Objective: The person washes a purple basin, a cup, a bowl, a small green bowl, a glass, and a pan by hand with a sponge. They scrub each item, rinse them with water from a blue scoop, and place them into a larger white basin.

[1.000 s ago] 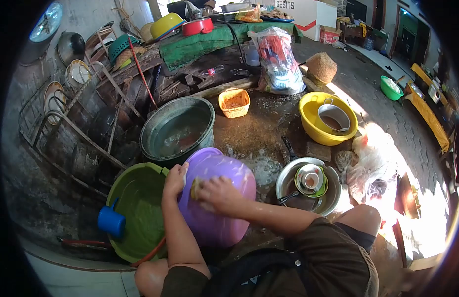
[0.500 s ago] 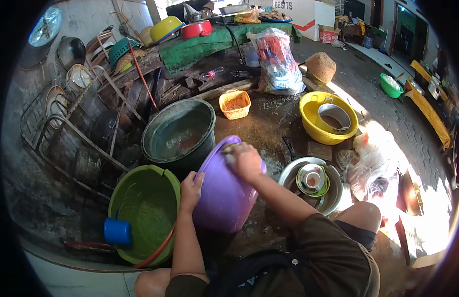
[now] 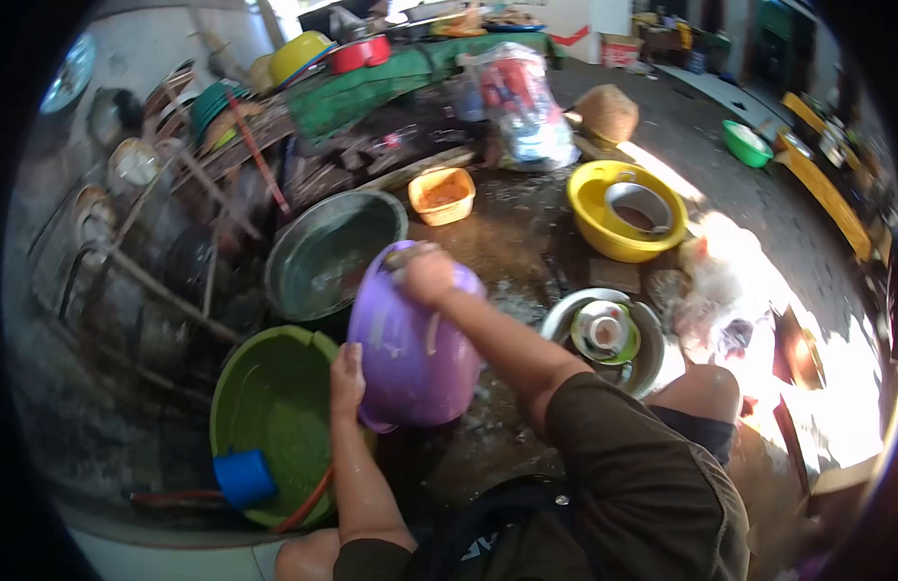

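A purple plastic tub (image 3: pixel 415 373) is tilted on its side in front of me, its outer wall wet and streaked with suds. My left hand (image 3: pixel 348 382) grips its left edge, thumb up; the fingertips are partly hidden. High on the tub's wall, my right hand (image 3: pixel 429 277) is closed around a yellowish sponge (image 3: pixel 400 259), mostly covered by the fingers and blurred. Left of the tub stands a green basin (image 3: pixel 284 387) with a blue dipper (image 3: pixel 244 478) at its lower rim. Behind is a dark tub (image 3: pixel 323 261) of water.
At right, a metal basin (image 3: pixel 650 363) holds stacked dishes, and a yellow basin (image 3: pixel 618 247) holds a pot. An orange basket (image 3: pixel 443 197) sits ahead on the wet floor. A metal rack (image 3: pixel 168 286) lines the left wall. Plastic bags (image 3: pixel 725 281) lie at far right.
My right hand has moved along the tub's wall toward its upper left with the sponge. The tub has turned and tilted, and my left hand sits lower on its edge. The view has shifted slightly.
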The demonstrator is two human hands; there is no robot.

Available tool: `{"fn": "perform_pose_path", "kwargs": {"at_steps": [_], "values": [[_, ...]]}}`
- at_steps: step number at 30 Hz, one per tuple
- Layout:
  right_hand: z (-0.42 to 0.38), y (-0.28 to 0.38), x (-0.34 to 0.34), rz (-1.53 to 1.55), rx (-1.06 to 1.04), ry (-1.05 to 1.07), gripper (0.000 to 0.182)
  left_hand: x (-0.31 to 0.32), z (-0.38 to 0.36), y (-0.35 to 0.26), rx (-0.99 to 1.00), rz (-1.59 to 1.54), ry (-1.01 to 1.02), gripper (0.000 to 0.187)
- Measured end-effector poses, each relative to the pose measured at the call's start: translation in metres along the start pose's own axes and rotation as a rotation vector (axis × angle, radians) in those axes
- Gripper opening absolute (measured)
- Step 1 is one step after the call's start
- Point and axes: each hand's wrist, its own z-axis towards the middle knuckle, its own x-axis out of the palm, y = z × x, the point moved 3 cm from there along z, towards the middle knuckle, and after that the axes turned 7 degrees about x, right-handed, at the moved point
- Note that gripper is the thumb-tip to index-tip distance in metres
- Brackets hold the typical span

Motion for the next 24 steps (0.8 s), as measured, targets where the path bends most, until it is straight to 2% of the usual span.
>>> {"fn": "perform_pose_path", "kwargs": {"at_steps": [2,3,4,5,6,7,9,10,12,13,15,16,17,18,19,20,21,23,24], "values": [[-0.019,0.026,0.027,-0.120,-0.029,0.027,0.025,0.003,0.009,-0.011,0.000,0.147,-0.011,0.033],[-0.039,0.040,0.020,0.020,0.045,-0.077,0.024,0.005,0.019,0.012,0.070,0.224,-0.016,0.029],[-0.056,0.049,0.026,0.032,-0.294,-0.202,0.023,0.005,0.023,-0.021,0.047,0.239,0.017,0.024],[-0.077,0.058,0.024,0.122,-0.245,-0.105,0.021,0.006,0.027,-0.040,0.055,0.354,-0.063,0.017],[-0.091,0.066,0.034,0.170,-0.237,-0.003,0.019,0.006,0.027,-0.048,0.021,0.366,-0.048,0.015],[-0.109,0.070,-0.006,0.251,-0.335,-0.026,0.022,0.006,0.026,-0.050,-0.017,0.384,-0.038,0.013],[-0.115,0.053,-0.023,0.230,-0.375,-0.107,0.025,0.020,0.021,-0.031,0.046,0.391,-0.038,0.013],[-0.108,0.041,-0.022,0.227,-0.373,-0.114,0.025,0.025,0.023,-0.036,0.107,0.403,-0.046,0.013],[-0.087,0.007,-0.026,0.080,-0.154,-0.201,0.024,0.026,0.020,-0.064,0.091,0.351,0.005,0.013],[-0.080,-0.007,-0.051,0.103,-0.123,-0.280,0.027,0.027,0.018,-0.077,0.071,0.302,0.054,0.013],[-0.051,-0.040,-0.074,0.082,0.035,-0.093,0.040,0.027,0.016,-0.085,0.079,0.189,0.069,0.017],[-0.040,-0.049,-0.103,0.226,0.283,0.154,0.050,0.025,0.013,-0.099,0.119,0.134,0.049,0.018],[-0.027,-0.070,-0.109,0.233,0.288,0.167,0.063,0.023,0.013,-0.109,0.158,0.082,0.026,0.019],[-0.006,-0.096,-0.102,0.171,0.339,0.221,0.065,0.023,0.015,-0.110,0.151,0.101,0.026,0.019],[-0.004,-0.109,-0.114,0.234,0.314,0.218,0.066,0.021,0.016,-0.106,0.179,0.052,-0.025,0.019],[0.010,-0.133,-0.102,0.330,0.394,0.266,0.064,0.019,0.015,-0.101,0.204,0.007,-0.080,0.019],[0.009,-0.134,-0.111,0.365,0.282,0.194,0.063,0.020,0.017,-0.093,0.172,0.007,-0.131,0.017],[-0.020,-0.091,-0.148,0.194,0.221,-0.002,0.040,0.024,0.015,-0.097,0.190,0.040,-0.172,0.017],[-0.035,-0.074,-0.155,0.147,0.050,-0.131,0.038,0.028,0.015,-0.105,0.159,0.069,-0.182,0.018]]}}
